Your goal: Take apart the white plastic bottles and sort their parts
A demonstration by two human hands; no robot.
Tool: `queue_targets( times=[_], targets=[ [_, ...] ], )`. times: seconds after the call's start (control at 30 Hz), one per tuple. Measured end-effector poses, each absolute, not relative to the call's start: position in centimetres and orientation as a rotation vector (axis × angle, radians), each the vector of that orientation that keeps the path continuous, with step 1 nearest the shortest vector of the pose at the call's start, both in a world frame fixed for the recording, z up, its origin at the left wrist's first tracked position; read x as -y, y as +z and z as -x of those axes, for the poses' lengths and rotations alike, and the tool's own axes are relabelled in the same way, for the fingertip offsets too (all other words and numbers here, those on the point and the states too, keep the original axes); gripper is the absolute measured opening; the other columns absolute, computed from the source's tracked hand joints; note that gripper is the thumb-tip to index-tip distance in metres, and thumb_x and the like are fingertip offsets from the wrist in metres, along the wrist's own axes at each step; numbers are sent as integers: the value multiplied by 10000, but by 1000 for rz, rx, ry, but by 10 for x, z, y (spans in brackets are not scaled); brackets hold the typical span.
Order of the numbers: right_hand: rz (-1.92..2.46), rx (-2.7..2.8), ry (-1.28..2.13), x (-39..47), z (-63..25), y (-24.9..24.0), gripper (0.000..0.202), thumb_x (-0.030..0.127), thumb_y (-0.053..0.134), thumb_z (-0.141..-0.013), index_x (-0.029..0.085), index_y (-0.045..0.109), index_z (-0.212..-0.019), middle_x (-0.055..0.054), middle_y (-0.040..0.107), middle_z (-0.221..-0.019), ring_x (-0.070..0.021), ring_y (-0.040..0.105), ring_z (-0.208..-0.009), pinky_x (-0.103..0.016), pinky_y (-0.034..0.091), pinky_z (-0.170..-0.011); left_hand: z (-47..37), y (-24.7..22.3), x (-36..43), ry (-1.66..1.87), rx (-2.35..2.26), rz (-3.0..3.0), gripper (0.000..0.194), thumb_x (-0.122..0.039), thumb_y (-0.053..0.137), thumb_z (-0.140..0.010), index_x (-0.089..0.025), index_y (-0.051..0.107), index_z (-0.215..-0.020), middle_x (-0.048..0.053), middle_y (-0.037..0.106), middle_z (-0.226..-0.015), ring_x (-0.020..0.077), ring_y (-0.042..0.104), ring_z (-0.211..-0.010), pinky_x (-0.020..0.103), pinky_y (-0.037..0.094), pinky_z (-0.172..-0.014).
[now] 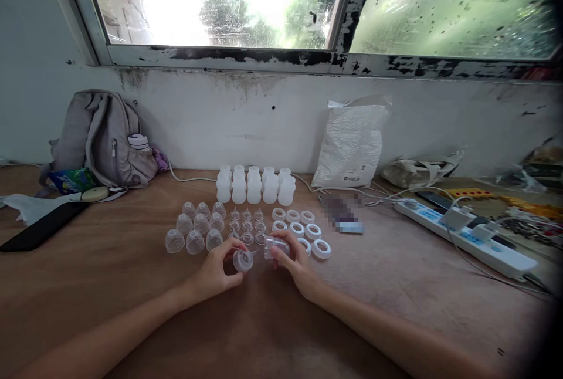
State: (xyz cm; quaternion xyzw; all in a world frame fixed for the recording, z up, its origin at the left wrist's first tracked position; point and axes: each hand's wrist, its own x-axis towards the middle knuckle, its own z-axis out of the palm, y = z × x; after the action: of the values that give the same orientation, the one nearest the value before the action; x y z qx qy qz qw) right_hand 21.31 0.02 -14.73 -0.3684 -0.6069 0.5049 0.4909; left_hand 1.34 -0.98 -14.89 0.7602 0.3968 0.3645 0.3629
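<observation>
My left hand (220, 266) pinches a white collar ring with a clear nipple (243, 260), tilted so that the nipple points right. My right hand (299, 264) holds a clear plastic cap (276, 246) on its side, a small gap away from the nipple's tip. Behind my left hand stand rows of clear domed caps (195, 242). Clear nipples (247, 226) lie in rows in the middle, and white collar rings (312, 231) fill rows at the right, partly covered by my right hand. Several frosted baby bottles (254, 186) stand upright at the back.
A grey backpack (103, 138) leans on the wall at the left, near a black flat object (44, 227). A white plastic package (352, 144) stands at the back. On the right lies a power strip (466, 241) with plugs and cables.
</observation>
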Motion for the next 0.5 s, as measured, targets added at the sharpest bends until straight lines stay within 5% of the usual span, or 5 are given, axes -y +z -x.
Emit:
queue_targets(
  times=[0.1, 0.27, 0.5],
  targets=[
    [952, 1488, 1139, 0, -213, -148, 283, 363, 551, -760, 215, 451, -980, -6, 474, -828, -106, 480, -624, -230, 441, -537, -13, -147, 10, 865, -1061, -1984, 338, -138, 590, -638, -196, 455, -942, 20, 572, -918, 167, 549, -879, 323, 434, -832],
    [965, 1592, 1020, -3, -212, -152, 381, 316, 608, -710, 243, 443, -1045, -23, 487, -984, -159, 504, -856, -287, 437, -757, -13, -147, 13, 779, -1046, -2097, 395, -218, 620, -650, -206, 473, -1016, 56, 548, -1063, 220, 498, -1019, 378, 388, -898],
    [831, 1841, 702, 5, -214, -154, 341, 219, 577, -744, 243, 459, -1062, -60, 485, -1060, -199, 467, -1023, -335, 401, -869, -12, -149, 16, 1151, -1064, -2205, 276, -257, 489, -800, -219, 436, -1067, 66, 513, -1104, 193, 470, -1058, 353, 413, -885]
  ],
)
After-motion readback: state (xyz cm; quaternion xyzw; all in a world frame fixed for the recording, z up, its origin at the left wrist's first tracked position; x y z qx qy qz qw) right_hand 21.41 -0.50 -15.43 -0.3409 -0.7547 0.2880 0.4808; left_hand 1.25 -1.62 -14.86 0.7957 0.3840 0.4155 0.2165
